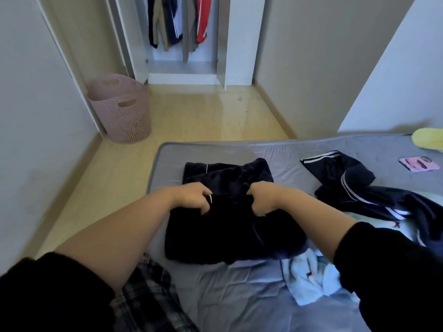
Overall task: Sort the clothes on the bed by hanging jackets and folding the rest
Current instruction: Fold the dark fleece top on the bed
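Two hands on one piece. My left hand (194,197) and right hand (262,200) both grip the dark garment (230,231), fingers curled into the fabric along a fold across its middle, the hands close together but apart.

The dark garment lies flat on the bed (239,295), near the foot-end corner. Its far part is spread toward the mattress edge and its near part is bunched thicker under my wrists (too dark to tell what kind of garment it is).

- To my right, a navy jacket with white stripes (359,188) lies crumpled on the bed, apart from the dark garment.
- A light blue cloth (309,279) lies just beside the dark garment's near right corner and runs under the jacket.
- At the far right edge of the bed are a yellow item (429,140) and a small pink item (418,164).
- A plaid fabric (148,295) sits at the near left, below my forearm.

Beyond the bed, a pink laundry basket (124,109) stands on the floor against the wall. The open wardrobe (230,44) holds hanging clothes (177,25) in dark, khaki and red.
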The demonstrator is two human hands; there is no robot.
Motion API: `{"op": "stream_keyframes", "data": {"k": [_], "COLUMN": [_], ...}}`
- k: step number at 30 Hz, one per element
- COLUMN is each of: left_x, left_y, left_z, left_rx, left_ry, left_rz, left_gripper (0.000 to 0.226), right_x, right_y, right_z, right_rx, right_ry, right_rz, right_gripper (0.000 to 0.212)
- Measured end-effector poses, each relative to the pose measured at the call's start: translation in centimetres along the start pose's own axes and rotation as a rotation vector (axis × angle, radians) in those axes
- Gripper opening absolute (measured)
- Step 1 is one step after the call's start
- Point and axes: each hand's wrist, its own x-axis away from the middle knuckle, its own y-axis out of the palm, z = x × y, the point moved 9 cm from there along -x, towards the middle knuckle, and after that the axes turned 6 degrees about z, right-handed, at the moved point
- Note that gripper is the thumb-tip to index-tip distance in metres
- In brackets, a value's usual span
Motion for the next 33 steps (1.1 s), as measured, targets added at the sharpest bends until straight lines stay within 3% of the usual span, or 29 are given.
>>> {"op": "stream_keyframes", "data": {"k": [5,6,8,10,12,15,19,21,23,25,27,29,31,33], "left_x": [-0.9,-1.1,-2.1,-3.0,-4.3,-6.4,-8.9,-9.5,-8.7,-8.9,-11.8,-14.5,-15.6,-16.0], "left_y": [-8.9,-9.1,-6.8,-3.5,-1.7,-2.2,-6.4,-8.2,-8.8,-8.2,-4.5,-0.4,0.8,1.1], "left_z": [-3.2,-4.2,-6.5,-8.2,-9.3,-9.6,-11.1,-12.3,-12.1,-8.7,-4.5,-3.6,-4.6,-5.2], "left_rx": [0.176,0.257,0.510,0.640,0.776,0.979,1.150,0.981,0.597,0.240,-0.030,-0.247,-0.318,-0.350], "left_ry": [-0.018,-0.051,-0.167,-0.284,-0.328,-0.279,-0.251,-0.323,-0.417,-0.252,0.023,0.089,0.043,0.021], "left_rz": [0.573,0.585,0.411,0.204,0.116,0.188,0.504,0.745,0.976,1.110,0.870,0.603,0.541,0.562], "left_gripper": [0.035,0.045,0.064,0.074,0.074,0.059,0.047,0.054,0.061,0.057,0.050,0.050,0.052,0.054], "right_x": [-3.5,-4.3,-6.1,-8.2,-9.9,-11.9,-15.2,-17.0,-18.2,-19.0,-19.0,-18.6,-17.7,-15.7], "right_y": [-5.5,-6.0,-6.3,-5.9,-5.7,-6.7,-8.8,-8.6,-7.1,-4.2,-1.7,-1.3,-3.2,-5.3], "right_z": [1.6,2.0,3.0,4.1,4.8,5.8,5.8,5.5,5.9,6.3,7.3,8.2,7.3,4.1], "right_rx": [0.317,0.326,0.231,-0.024,-0.288,-0.419,-0.339,-0.035,0.237,0.344,0.367,0.385,0.409,0.340], "right_ry": [0.004,0.024,0.073,0.091,0.109,0.158,0.128,0.146,0.218,0.253,0.280,0.335,0.329,0.173], "right_rz": [0.451,0.481,0.470,0.365,0.255,0.227,0.228,0.221,0.261,0.261,0.236,0.258,0.457,0.803], "right_gripper": [0.023,0.022,0.014,0.006,0.011,0.021,0.019,0.019,0.027,0.025,0.026,0.029,0.033,0.035]}}
